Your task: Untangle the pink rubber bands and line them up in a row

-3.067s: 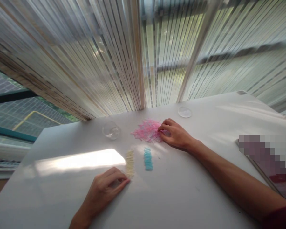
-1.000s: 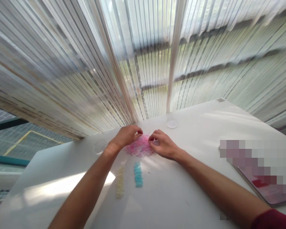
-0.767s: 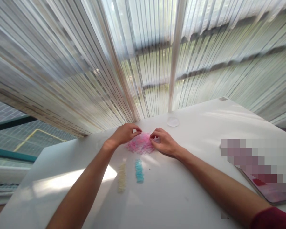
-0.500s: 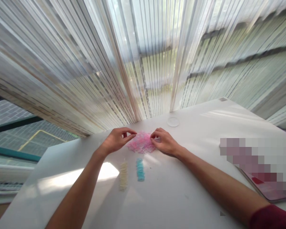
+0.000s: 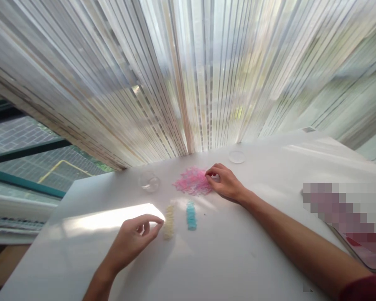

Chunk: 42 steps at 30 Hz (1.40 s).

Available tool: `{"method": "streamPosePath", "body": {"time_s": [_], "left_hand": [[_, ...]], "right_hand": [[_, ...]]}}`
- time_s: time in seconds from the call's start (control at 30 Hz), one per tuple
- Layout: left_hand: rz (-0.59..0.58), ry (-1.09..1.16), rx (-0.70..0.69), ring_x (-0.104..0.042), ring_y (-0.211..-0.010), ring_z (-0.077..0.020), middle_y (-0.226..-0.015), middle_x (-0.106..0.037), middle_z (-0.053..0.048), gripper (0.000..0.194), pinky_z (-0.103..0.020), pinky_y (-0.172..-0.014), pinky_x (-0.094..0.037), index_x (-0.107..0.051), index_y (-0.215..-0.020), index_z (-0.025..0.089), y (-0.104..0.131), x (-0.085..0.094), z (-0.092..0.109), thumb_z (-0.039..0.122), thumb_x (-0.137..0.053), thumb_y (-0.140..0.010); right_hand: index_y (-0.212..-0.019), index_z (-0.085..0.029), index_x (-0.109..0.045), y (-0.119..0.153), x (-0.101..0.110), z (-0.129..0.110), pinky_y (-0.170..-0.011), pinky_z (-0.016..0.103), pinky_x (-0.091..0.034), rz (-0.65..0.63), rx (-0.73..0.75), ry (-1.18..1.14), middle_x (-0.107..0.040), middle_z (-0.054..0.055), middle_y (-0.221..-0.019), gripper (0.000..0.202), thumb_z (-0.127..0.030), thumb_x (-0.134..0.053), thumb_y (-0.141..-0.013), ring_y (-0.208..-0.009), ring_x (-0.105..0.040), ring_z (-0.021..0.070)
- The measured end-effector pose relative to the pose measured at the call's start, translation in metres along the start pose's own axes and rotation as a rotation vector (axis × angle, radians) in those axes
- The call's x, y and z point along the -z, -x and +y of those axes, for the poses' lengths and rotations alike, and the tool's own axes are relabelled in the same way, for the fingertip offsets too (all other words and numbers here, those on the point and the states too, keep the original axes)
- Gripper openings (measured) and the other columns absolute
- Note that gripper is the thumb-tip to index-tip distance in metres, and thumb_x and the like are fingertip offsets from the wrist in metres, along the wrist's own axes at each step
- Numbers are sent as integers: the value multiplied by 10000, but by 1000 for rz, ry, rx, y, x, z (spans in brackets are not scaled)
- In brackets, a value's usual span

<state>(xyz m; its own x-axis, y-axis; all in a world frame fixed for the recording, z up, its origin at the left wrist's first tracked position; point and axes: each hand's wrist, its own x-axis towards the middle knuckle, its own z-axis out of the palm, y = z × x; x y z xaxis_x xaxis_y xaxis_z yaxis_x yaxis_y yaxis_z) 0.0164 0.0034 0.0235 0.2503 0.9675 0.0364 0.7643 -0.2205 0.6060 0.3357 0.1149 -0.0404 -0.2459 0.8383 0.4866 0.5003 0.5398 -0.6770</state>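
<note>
Small pink pieces lie in a loose pile (image 5: 191, 181) on the white table (image 5: 232, 246). My right hand (image 5: 224, 182) is pinched at the pile's right edge; whatever its fingertips hold is too small to make out. At the left end of the yellow row (image 5: 169, 222), my left hand (image 5: 138, 236) has thumb and forefinger pressed together beside the strip, and anything between them is too small to see. A blue row (image 5: 191, 215) of similar small pieces lies to the right of the yellow one.
A clear round dish (image 5: 149, 182) stands left of the pile, and a clear disc (image 5: 237, 157) lies behind it to the right. A phone-like object (image 5: 360, 251), partly pixelated, is at the right. Striped curtains (image 5: 188, 83) hang behind the table.
My left hand has moved from the pink pile down and left to the yellow row, uncovering the clear dish. My right hand remains at the pile. The view has shifted slightly.
</note>
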Motion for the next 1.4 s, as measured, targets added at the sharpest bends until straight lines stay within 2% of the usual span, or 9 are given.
{"method": "streamPosePath", "body": {"time_s": [0.13,0.23,0.3,0.43,0.6,0.8,1.07,1.23,1.4], "left_hand": [[-14,63,59,-538,-561,-106,-729,-712,-3,202,-191,-522,-451,-774,-872,228,17,-13,-17,373,-633,-860],[-48,72,85,-526,-548,-110,-678,-691,1,194,-197,-517,-443,-774,-886,224,22,-19,-27,360,-639,-857],[-62,92,84,-548,-570,-116,-745,-717,-13,185,-205,-530,-459,-770,-894,223,23,-21,-29,352,-641,-860],[-83,135,-9,-628,-706,-146,-914,-734,-55,177,-227,-613,-518,-754,-884,221,23,-20,-26,317,-606,-895],[-103,66,-100,-660,-758,-157,-885,-721,-53,177,-242,-685,-549,-760,-885,238,22,-18,-23,291,-594,-915],[-116,47,-111,-675,-738,-159,-866,-726,-44,178,-231,-664,-562,-763,-871,249,22,-18,-21,312,-601,-909],[-78,51,-131,-699,-774,-169,-858,-732,-35,147,-227,-694,-570,-761,-854,262,18,-19,-16,311,-627,-888],[-61,52,-118,-692,-769,-164,-882,-734,-37,134,-211,-634,-553,-757,-873,254,19,-20,-17,321,-641,-882],[-13,46,-43,-604,-605,-120,-822,-725,-25,202,-199,-533,-499,-736,-885,229,15,-18,-16,381,-606,-917]], "right_hand": [[-857,-219,-689,0,0,-1,-783,340,-492,-14,2,33,-640,39,-849,92,-180,-608,-878,-834,-588,193],[-853,-217,-689,0,0,-2,-785,340,-491,-15,-1,47,-643,40,-847,93,-177,-610,-877,-839,-592,195],[-847,-214,-688,0,0,-2,-786,337,-490,-13,-5,45,-643,39,-842,93,-167,-613,-874,-838,-592,193],[-847,-215,-689,0,0,-2,-783,330,-489,0,1,32,-635,34,-836,90,-164,-619,-870,-833,-594,188],[-848,-226,-688,0,0,-2,-786,337,-491,1,11,19,-640,37,-843,99,-164,-614,-872,-839,-596,194],[-845,-218,-687,-1,1,-3,-782,333,-492,-2,12,33,-635,40,-839,103,-152,-610,-865,-827,-591,188],[-857,-218,-685,0,1,-2,-791,320,-487,-13,4,20,-632,32,-848,113,-136,-607,-862,-832,-587,178],[-855,-213,-687,0,1,-1,-791,317,-485,-6,12,14,-630,31,-847,111,-133,-609,-862,-827,-584,174],[-863,-221,-687,-1,1,-1,-787,326,-487,-5,-4,10,-635,33,-853,108,-143,-612,-862,-836,-587,184]]}}
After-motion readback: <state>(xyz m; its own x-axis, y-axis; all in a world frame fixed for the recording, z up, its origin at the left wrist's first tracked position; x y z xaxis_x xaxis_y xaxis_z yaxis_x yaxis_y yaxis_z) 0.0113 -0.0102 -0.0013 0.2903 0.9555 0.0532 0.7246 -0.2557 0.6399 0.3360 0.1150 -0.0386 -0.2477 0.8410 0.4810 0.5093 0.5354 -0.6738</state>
